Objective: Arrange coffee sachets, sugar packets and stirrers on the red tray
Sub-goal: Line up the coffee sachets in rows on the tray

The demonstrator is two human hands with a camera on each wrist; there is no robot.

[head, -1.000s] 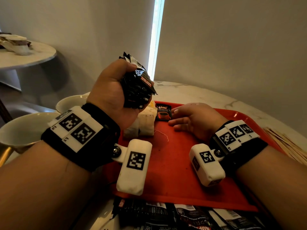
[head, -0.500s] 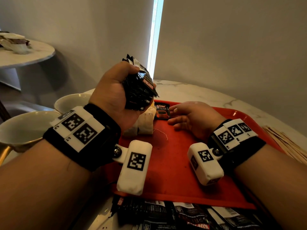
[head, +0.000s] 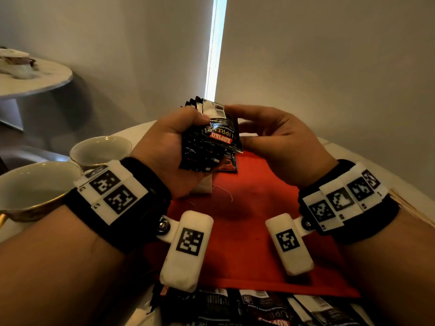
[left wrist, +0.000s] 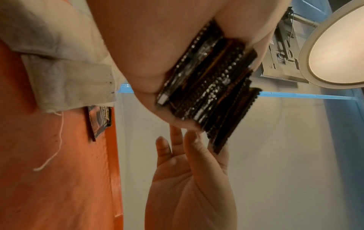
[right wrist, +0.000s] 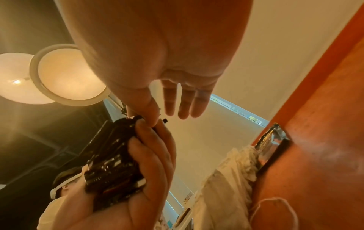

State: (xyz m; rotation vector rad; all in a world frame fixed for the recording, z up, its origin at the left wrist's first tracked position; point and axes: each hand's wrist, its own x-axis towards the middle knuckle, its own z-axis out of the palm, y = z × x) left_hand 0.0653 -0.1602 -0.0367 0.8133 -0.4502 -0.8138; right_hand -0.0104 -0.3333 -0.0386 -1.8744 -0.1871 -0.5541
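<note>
Above the red tray (head: 247,231) my left hand (head: 174,142) grips a thick stack of black coffee sachets (head: 209,147), seen edge-on in the left wrist view (left wrist: 208,87). My right hand (head: 263,132) pinches the top corner of the front sachet between thumb and index finger (right wrist: 151,121); its other fingers are straight. One sachet (head: 228,164) lies flat at the tray's far edge. Beside it are pale packets (head: 202,184) with a loose thread, partly hidden by my left hand. Wooden stirrers (head: 409,203) lie on the table right of the tray.
Several more black sachets (head: 259,307) are spread on the table in front of the tray. Two white cups (head: 101,149) (head: 30,187) stand to the left. A round side table (head: 30,78) is at the back left. A wall rises close behind.
My right hand has lifted off the sachet on the tray and come up to the stack. My left hand has moved the stack right, toward the middle.
</note>
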